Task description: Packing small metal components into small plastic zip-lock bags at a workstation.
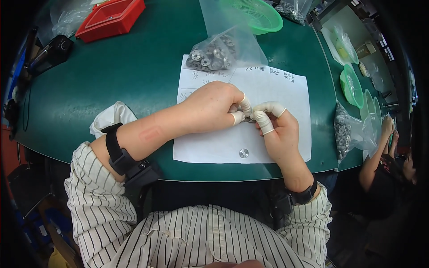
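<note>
Above a white paper sheet (205,149), my left hand (216,105) and my right hand (282,129) meet fingertip to fingertip. White finger cots cover the thumb and forefinger of each. Both hands are closed in a pinch on a small metal part (248,119), mostly hidden behind the fingers, so its full shape does not show. A round, shiny metal disc (244,153) lies on the sheet below my hands. At the sheet's far edge rests a clear plastic bag (250,49) full of round metal parts (213,56) with centre holes.
A red plastic tray (109,22) sits far left on the green table (147,58), and a green basket (268,24) at the far middle. White cloth or plastic (114,117) lies under my left forearm. Right: another parts bag (343,129), green baskets (351,85), a co-worker's arm (375,152).
</note>
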Demonstrator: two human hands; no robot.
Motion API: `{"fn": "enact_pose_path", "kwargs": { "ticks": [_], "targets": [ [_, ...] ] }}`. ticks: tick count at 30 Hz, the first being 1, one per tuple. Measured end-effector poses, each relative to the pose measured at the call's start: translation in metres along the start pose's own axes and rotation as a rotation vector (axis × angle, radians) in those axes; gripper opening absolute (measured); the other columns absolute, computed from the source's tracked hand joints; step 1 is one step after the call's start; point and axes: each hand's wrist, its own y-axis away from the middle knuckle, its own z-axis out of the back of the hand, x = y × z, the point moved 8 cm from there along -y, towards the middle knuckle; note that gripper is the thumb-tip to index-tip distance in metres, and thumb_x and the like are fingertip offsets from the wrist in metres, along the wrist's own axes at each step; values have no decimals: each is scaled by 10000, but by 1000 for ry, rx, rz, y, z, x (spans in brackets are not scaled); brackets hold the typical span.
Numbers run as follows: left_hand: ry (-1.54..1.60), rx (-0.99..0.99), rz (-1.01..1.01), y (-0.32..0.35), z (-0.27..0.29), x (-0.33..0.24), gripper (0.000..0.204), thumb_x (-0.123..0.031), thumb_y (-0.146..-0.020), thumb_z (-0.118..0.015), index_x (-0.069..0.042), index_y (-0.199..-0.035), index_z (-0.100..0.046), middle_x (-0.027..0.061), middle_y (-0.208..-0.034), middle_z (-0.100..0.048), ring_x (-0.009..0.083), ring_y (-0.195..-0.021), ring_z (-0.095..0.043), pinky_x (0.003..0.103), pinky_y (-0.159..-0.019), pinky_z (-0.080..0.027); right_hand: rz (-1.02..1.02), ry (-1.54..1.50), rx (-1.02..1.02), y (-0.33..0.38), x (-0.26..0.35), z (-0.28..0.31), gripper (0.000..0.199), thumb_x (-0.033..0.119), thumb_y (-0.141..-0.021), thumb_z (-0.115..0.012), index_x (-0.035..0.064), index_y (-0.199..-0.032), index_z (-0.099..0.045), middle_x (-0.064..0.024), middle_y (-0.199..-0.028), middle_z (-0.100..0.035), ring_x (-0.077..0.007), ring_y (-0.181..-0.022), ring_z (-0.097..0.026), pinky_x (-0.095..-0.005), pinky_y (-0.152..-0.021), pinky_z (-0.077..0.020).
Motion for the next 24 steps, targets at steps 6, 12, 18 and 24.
{"fn": "enact_pose_path", "kwargs": {
  "ticks": [6, 12, 18, 24],
  "targets": [
    [7, 7, -22, 0, 2, -2, 176, -105, -726, -688, -21, -881, -677, 74, -632, -555, 156, -551, -505, 294, -521, -405, -7, 5, 17, 0, -3, -1, 90, 76, -892, -590, 13, -956, -598, -28, -833, -629, -67, -684, -547, -185, -564, -437],
    [119, 8, 43, -1, 3, 2, 152, -86, -732, -650, 0, -853, -681, 89, -650, -592, 164, -586, -533, 298, -558, -433, 16, 6, 30, 0, -6, -2, 88, 70, -892, -588, 15, -960, -594, -26, -846, -629, -65, -684, -539, -182, -569, -428],
    [169, 22, 75, 0, 4, 6, 147, -87, -741, -668, -1, -858, -686, 59, -629, -577, 110, -555, -495, 263, -536, -421, -13, 8, 35, -2, -1, -3, 85, 58, -892, -584, 14, -964, -593, -25, -848, -628, -63, -683, -534, -181, -578, -427],
    [137, 2, 76, -1, 5, 4, 156, -75, -732, -657, 8, -862, -684, 77, -624, -582, 125, -553, -506, 271, -538, -427, 20, 6, 25, -2, 1, -3, 86, 59, -884, -594, 17, -959, -601, -27, -833, -630, -74, -679, -547, -191, -578, -433]
  ]
}}
